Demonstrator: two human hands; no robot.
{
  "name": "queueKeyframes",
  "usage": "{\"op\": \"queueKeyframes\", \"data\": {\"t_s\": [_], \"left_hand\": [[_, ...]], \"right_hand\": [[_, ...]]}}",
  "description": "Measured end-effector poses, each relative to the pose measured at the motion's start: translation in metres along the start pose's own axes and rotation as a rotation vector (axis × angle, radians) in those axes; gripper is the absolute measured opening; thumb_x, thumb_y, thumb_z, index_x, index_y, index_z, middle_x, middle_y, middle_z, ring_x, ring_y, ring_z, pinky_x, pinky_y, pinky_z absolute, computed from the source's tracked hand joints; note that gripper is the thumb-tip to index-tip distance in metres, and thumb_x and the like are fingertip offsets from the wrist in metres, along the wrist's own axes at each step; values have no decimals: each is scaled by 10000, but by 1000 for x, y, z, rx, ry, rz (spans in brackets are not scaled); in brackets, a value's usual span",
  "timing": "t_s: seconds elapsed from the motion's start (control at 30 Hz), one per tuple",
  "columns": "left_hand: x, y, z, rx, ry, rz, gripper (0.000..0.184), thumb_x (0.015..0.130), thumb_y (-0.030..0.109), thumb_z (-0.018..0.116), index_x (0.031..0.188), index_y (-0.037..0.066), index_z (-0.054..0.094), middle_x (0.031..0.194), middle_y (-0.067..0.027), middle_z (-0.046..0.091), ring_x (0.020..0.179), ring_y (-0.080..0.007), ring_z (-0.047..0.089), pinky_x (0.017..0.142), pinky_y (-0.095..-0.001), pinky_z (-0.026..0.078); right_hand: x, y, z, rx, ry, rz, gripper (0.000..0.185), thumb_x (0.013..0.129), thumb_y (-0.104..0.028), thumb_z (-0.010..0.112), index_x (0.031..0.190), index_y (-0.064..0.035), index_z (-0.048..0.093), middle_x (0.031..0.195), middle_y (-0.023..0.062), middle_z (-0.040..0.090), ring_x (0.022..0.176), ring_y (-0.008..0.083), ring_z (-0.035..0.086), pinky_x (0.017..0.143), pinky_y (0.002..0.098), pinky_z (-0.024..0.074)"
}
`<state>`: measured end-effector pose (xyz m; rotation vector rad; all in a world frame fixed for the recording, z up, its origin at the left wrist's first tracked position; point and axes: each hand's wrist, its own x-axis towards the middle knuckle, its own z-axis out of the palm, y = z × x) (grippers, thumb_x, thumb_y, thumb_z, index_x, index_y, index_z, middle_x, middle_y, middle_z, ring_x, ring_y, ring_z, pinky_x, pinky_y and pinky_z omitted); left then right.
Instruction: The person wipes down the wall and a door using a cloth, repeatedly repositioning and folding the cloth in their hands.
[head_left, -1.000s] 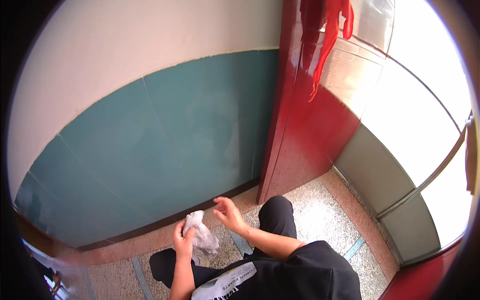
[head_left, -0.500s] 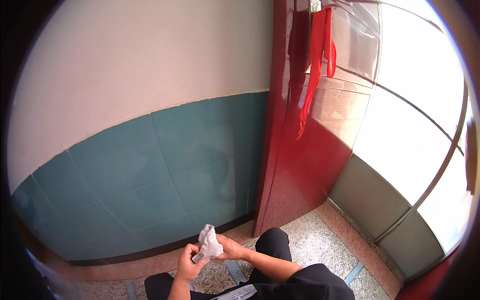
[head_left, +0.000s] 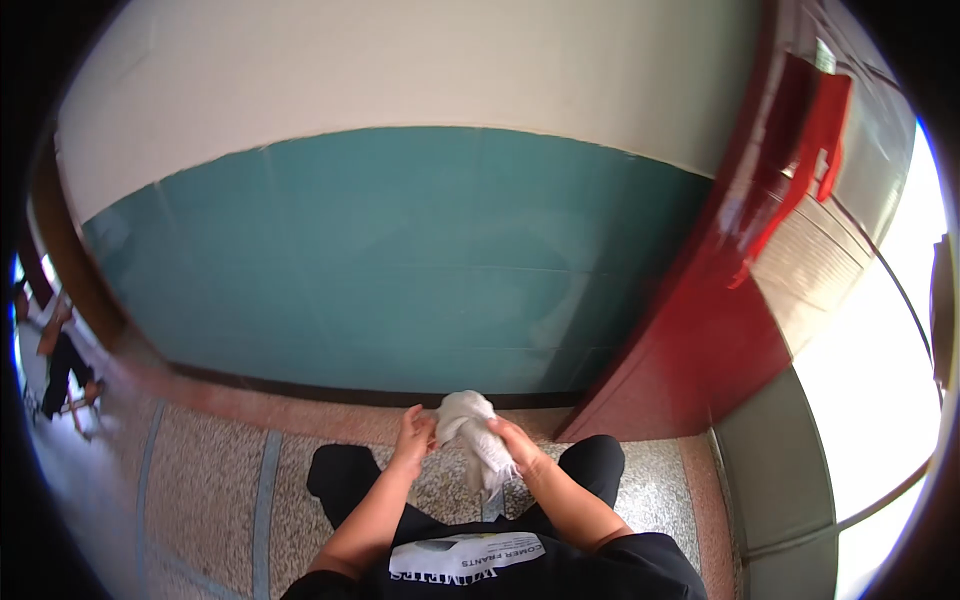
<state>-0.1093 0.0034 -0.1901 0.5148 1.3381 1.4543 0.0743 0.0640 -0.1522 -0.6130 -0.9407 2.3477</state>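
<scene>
A crumpled white cloth [head_left: 466, 424] is bunched up in front of my body, its lower end hanging down with a ragged edge. My right hand [head_left: 520, 450] grips it from the right side, with the fingers partly behind the folds. At the cloth's left edge is my left hand [head_left: 414, 440], with its fingers apart and one pointing upward. Whether those fingertips touch the cloth is hard to see through the blur.
A teal tiled wall [head_left: 400, 270] stands ahead, above a speckled floor [head_left: 205, 460]. On the right, a red door [head_left: 680, 350] carries a hanging red cloth [head_left: 800, 185]. A seated person [head_left: 62, 360] appears at the far left.
My view has swung left, so the door sits further right and a person shows at the left. The cloth is now more spread out, and my hands are further apart.
</scene>
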Motion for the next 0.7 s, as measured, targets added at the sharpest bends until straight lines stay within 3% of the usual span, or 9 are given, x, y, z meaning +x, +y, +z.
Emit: {"op": "queueKeyframes", "data": {"t_s": [0.1, 0.2, 0.27, 0.37, 0.4, 0.47, 0.53, 0.6, 0.7], "left_hand": [[2, -17, -16, -234, -20, -248, 524, 795, 432, 562, 1208, 176, 365, 1070, -49, 484, 840, -168, 525, 678, -344, 451], [13, -38, -33, -393, -297, -447, 538, 800, 561, 449, 1154, 156, 449, 1077, -60, 521, 905, -208, 538, 773, -365, 438], [16, -53, -42, -540, -401, -539, 555, 802, 538, 465, 1190, 142, 434, 1168, -55, 488, 1020, -200, 493, 854, -356, 409], [4, -52, -39, -605, -318, -410, 486, 813, 480, 491, 1152, 132, 473, 1154, -53, 509, 1057, -214, 484, 903, -376, 380], [10, -64, -46, -625, -254, -416, 451, 812, 458, 510, 1124, 133, 495, 1135, -50, 526, 1067, -222, 480, 907, -386, 372], [6, -72, -55, -650, -178, -439, 408, 812, 448, 518, 1084, 143, 517, 1071, -29, 550, 995, -180, 517, 855, -347, 410], [12, -92, -64, -588, -36, -489, 323, 815, 426, 528, 986, 152, 546, 927, -2, 570, 829, -124, 538, 720, -281, 448], [16, -100, -69, -646, -58, -516, 262, 812, 424, 535, 844, 164, 551, 731, 21, 534, 642, -109, 469, 543, -240, 407], [10, -78, -64, -456, 45, -474, 244, 821, 404, 529, 842, 161, 550, 731, 19, 535, 649, -117, 479, 562, -243, 415]], "right_hand": [[7, 22, -10, 284, -24, 176, 479, 821, -315, 533, 1154, 17, 445, 997, 139, 576, 866, 219, 582, 770, 359, 483], [15, 43, -42, 212, -155, 325, 477, 818, -316, 544, 1142, 23, 454, 994, 152, 576, 858, 224, 585, 747, 341, 490], [8, 35, -7, -316, 55, 280, 515, 808, -294, 569, 1173, 39, 423, 1032, 144, 556, 902, 202, 554, 786, 300, 448], [23, 50, -27, -871, -133, 195, 558, 776, -323, 591, 1172, 34, 428, 1049, 147, 552, 909, 228, 543, 800, 320, 419], [31, 59, -43, -873, -158, 211, 558, 776, -323, 591, 1172, 34, 428, 1049, 147, 552, 909, 228, 543, 800, 320, 419], [39, 70, -64, -1098, 9, 218, 538, 757, -317, 605, 1139, 33, 460, 1009, 147, 567, 887, 222, 548, 801, 319, 419], [42, 76, -75, -1018, 39, 210, 512, 749, -298, 610, 1104, 46, 480, 968, 153, 581, 859, 213, 562, 772, 312, 438], [38, 71, -64, -869, 107, 226, 503, 749, -278, 616, 1097, 57, 478, 977, 158, 581, 841, 209, 570, 738, 306, 458], [50, 68, -63, -749, 32, 272, 520, 751, -250, 618, 1140, 52, 451, 988, 161, 576, 863, 209, 577, 748, 310, 471]]}}
